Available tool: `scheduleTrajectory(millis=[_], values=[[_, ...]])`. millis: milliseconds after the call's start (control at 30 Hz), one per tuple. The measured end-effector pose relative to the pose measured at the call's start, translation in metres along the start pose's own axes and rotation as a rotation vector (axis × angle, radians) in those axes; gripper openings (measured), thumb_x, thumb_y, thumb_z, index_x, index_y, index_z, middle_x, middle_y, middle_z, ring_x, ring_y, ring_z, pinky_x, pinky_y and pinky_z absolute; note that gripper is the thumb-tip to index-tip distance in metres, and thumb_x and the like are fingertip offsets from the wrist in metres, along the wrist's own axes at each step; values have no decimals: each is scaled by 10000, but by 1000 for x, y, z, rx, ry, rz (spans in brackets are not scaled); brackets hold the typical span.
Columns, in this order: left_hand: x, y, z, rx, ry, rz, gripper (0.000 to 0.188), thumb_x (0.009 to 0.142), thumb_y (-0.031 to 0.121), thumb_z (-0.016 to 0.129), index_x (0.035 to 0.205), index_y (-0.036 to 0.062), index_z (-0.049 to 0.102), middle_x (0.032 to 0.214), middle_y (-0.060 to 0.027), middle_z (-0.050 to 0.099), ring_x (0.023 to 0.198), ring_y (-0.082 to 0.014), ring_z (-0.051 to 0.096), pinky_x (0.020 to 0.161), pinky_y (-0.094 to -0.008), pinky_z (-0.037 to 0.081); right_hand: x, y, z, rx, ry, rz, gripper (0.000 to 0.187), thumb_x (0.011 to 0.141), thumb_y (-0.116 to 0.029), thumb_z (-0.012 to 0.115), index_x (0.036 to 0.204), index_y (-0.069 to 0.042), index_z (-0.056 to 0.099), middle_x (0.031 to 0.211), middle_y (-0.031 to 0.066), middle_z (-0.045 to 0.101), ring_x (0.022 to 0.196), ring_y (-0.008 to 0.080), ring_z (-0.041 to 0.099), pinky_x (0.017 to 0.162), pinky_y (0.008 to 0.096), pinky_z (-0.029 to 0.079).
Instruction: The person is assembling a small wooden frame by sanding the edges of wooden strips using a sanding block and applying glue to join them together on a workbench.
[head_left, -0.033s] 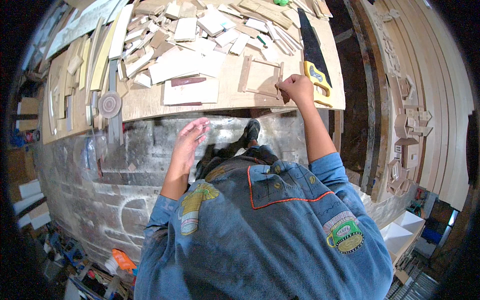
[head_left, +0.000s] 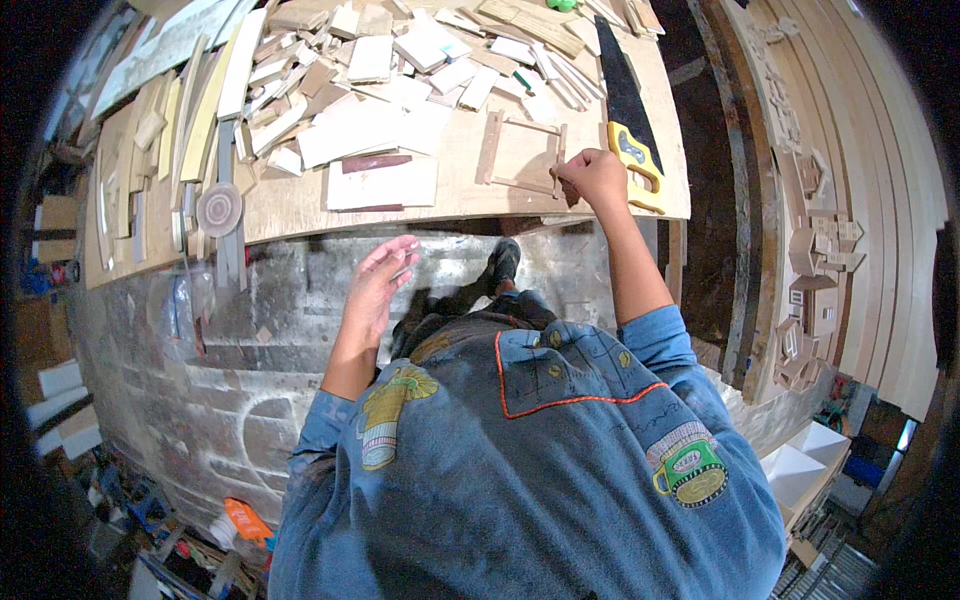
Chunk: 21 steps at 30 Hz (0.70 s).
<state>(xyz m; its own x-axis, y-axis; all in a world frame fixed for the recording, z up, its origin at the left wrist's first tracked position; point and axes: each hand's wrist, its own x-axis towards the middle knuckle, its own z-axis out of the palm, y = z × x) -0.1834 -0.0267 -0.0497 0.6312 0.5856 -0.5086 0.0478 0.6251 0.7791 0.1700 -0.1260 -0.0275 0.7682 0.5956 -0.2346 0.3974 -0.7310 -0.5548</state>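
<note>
A small frame of thin wooden strips (head_left: 527, 184) lies flat near the front edge of the workbench. My right hand (head_left: 594, 180) is closed in a pinch at its right-hand strip, with the fingertips partly hidden. Just to the right of that hand rests a handsaw (head_left: 634, 165) with a yellow handle and a dark blade pointing away from me. My left hand (head_left: 380, 275) hovers in front of the bench edge, fingers apart and holding nothing. Beyond it, a pale rectangular board (head_left: 410, 185) lies on the bench with a reddish-brown strip (head_left: 375, 162) on top.
Several wood offcuts (head_left: 372, 58) are heaped across the back of the workbench (head_left: 470, 207). Long strips and a round wooden disc (head_left: 219, 207) lie at the left. Small wooden house models (head_left: 820, 300) stand on boards at the right. An orange-labelled bottle (head_left: 243, 522) is at lower left.
</note>
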Motion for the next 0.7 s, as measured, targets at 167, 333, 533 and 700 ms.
scheduleTrajectory(millis=[167, 333, 533, 700], values=[[1, 0, 2, 6, -7, 1, 351, 936, 229, 570, 1236, 47, 578, 1229, -71, 607, 1087, -160, 568, 901, -293, 427, -10, -10, -10, 28, -17, -23, 291, 656, -336, 770, 643, -59, 685, 594, 73, 667, 544, 182, 647, 591, 299, 523], [2, -1, 5, 14, -8, -12, 339, 939, 231, 569, 1227, 53, 582, 1231, -69, 607, 1093, -157, 566, 910, -289, 421, -5, -2, -8, 34, -32, -1, 287, 688, -330, 757, 656, -51, 696, 603, 76, 671, 561, 189, 653, 601, 312, 523], [1, -1, 9, 23, -9, -18, 332, 939, 234, 572, 1223, 62, 585, 1228, -64, 611, 1097, -155, 567, 913, -284, 418, 1, 8, 1, 54, -13, -50, 279, 753, -274, 746, 657, -22, 679, 574, 32, 651, 499, 98, 600, 519, 254, 478], [2, -2, 11, 42, -14, -29, 333, 936, 234, 576, 1223, 65, 585, 1224, -61, 614, 1093, -150, 569, 905, -281, 420, -3, 7, 0, 15, 1, -56, 305, 757, -298, 742, 640, -25, 675, 564, 36, 645, 496, 98, 596, 525, 254, 473]])
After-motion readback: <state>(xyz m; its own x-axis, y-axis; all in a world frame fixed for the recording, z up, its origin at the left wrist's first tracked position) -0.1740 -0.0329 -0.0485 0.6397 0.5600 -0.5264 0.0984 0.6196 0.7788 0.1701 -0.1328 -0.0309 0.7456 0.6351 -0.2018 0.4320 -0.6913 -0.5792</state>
